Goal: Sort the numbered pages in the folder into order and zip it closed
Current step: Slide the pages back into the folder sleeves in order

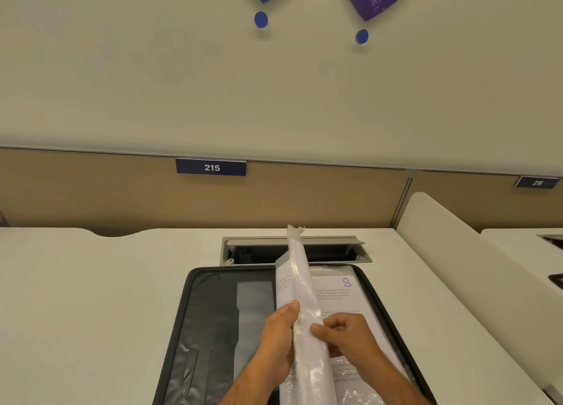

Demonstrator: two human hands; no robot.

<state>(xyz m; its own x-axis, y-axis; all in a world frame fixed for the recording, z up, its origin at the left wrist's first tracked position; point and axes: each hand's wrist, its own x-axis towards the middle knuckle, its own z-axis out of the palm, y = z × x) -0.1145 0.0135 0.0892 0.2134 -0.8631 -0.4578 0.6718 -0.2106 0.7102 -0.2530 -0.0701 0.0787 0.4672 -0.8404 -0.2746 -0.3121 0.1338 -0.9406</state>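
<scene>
A black zip folder [195, 328] lies open on the white desk, its dark inner pocket on the left half. On the right half lies a page in a plastic sleeve marked with a blue 8 [346, 282]. A bundle of sleeved pages [300, 285] stands upright along the spine, held between both hands. My left hand [278, 340] grips the bundle from the left with the thumb up against it. My right hand [347, 334] pinches the bundle's edge from the right, fingers curled.
An open cable hatch [332, 249] sits in the desk [85, 298] just behind the folder. A tan partition with a blue sign reading 215 [211, 167] backs the desk. A white divider [451, 240] borders the right side.
</scene>
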